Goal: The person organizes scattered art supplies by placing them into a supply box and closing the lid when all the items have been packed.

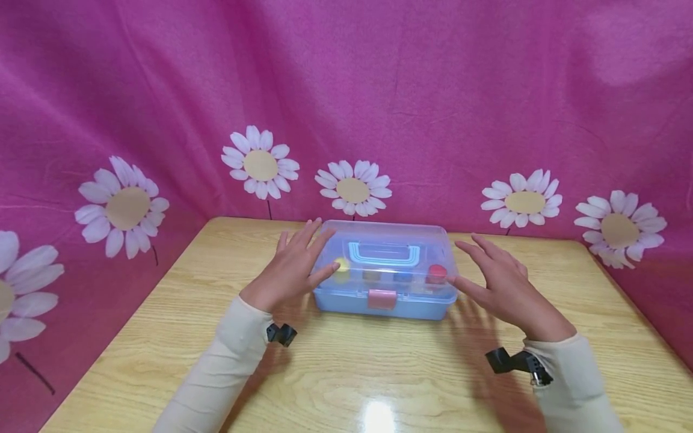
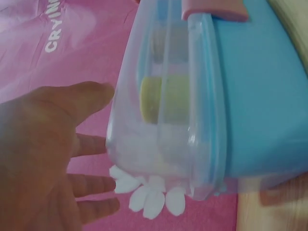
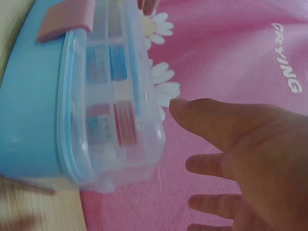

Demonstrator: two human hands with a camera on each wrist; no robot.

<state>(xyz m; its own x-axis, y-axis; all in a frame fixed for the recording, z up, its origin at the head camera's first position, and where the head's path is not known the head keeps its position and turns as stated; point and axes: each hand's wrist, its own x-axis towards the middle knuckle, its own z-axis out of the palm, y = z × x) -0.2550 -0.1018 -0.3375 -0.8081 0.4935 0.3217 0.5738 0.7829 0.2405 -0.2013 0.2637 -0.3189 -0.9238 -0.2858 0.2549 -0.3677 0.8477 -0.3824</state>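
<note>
A light-blue plastic storage box [image 1: 417,308] with a see-through lid [image 1: 387,233] stands on the table, its lid down. On top lies a blue carry handle [image 1: 384,255], and a pink latch [image 1: 382,299] sits at the front. Through the lid show several small tubs, among them one with a yellow cap [image 1: 341,265] and one with a red cap [image 1: 437,274]. My left hand [image 1: 289,264] is at the box's left end, fingers spread, thumb by the lid's side. On the right, my right hand [image 1: 500,285] holds nothing, its fingers extended toward the lid's right end.
The box rests on a wooden table [image 1: 346,367]. Behind and along both sides hangs a pink cloth [image 1: 411,108] printed with white daisies. Each sleeve carries a small black camera mount, on the left wrist [image 1: 281,334] and the right wrist [image 1: 517,362].
</note>
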